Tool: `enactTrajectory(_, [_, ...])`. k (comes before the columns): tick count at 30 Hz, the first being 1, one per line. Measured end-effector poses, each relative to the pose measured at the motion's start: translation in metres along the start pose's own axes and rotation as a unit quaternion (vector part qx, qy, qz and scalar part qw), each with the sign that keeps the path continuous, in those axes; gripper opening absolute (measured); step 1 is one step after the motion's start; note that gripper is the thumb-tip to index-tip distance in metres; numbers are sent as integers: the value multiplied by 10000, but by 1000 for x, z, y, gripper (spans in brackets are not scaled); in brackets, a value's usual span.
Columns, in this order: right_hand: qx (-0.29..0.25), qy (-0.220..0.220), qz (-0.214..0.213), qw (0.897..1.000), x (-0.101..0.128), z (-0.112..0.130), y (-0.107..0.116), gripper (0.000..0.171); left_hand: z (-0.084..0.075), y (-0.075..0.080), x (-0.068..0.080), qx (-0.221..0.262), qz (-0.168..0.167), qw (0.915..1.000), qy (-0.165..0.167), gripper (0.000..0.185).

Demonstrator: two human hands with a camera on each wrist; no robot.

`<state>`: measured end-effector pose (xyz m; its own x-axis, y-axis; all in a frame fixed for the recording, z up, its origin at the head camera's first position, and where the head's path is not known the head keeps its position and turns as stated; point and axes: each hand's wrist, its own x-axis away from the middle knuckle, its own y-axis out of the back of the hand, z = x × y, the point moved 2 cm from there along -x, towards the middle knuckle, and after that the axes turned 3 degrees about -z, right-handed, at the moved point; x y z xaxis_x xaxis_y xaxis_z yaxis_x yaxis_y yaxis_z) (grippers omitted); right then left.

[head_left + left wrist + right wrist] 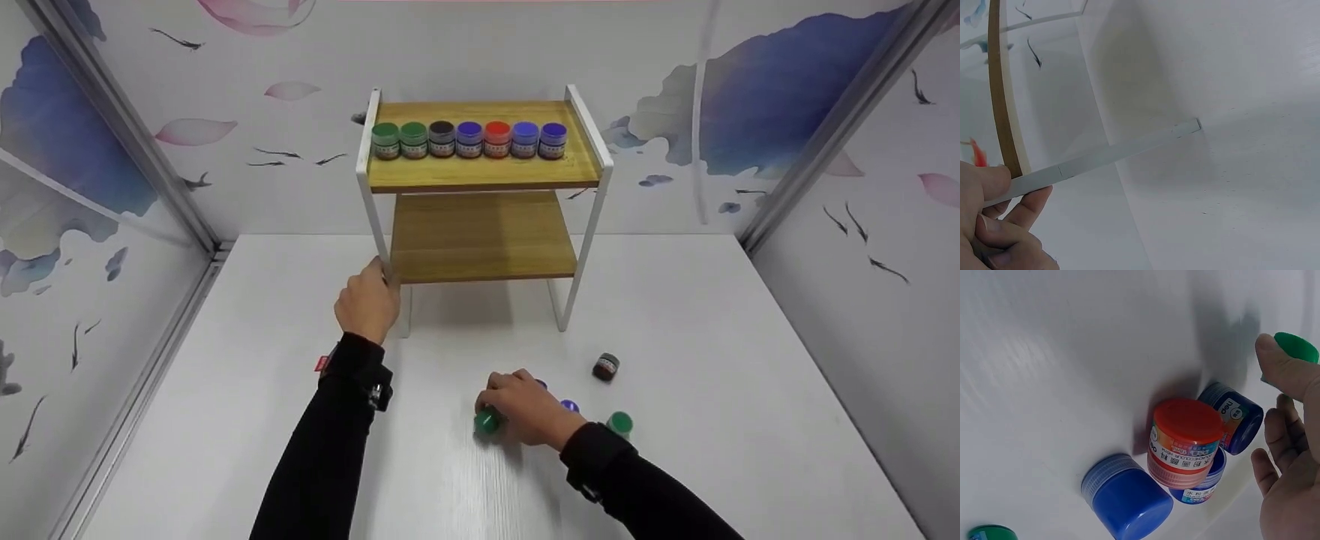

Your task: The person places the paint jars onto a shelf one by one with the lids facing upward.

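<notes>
My left hand [367, 304] grips the white left front leg [1100, 158] of a two-tier wooden shelf, thumb on one side and fingers on the other. Lower down, my right hand [529, 409] pinches a green-capped paint jar [487, 421] between thumb and fingers; much of it is hidden by the hand. Close beside that hand, the right wrist view has a red paint jar [1186, 439], a large blue-looking jar [1127, 498] and two more blue jars behind. Another green-capped jar [620, 424] stands near my right wrist.
On the shelf's upper board [480, 174] several paint jars [469, 140] stand in a row: green, black, blue and red caps. The lower board [484, 236] shows bare wood. A dark jar [606, 367] lies on the white table [712, 420]. Patterned walls [480, 45] enclose the table.
</notes>
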<state>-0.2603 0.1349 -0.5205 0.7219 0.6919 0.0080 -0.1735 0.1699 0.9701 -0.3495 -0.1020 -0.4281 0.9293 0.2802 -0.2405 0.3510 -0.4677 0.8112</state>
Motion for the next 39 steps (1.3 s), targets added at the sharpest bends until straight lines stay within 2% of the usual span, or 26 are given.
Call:
enactTrajectory(5, [79,73,52,9999,0,-2,-1,34,0,0,0,10,-47,10000,-28,22])
enactTrajectory(14, [-358,-51,334,9988,-1,-5,0,40,1,0,0,2,-41,10000,-23,20])
enactTrajectory(18, [-636,-79,287,9975,-3,-6,1,44,0,1,0,27,-18,10000,-9,21])
enactTrajectory(25, [-741,245,94,9969,-3,-4,1,41,1,-2,1,51,-2,10000,21,23])
enactTrajectory(30, [-882,130,43,9960,-4,-5,1,43,2,-3,1,77,-91,9999,-79,21])
enactTrajectory(39, [-701,162,-135,9973,-6,-7,2,40,1,-2,1,65,-173,9997,-170,19])
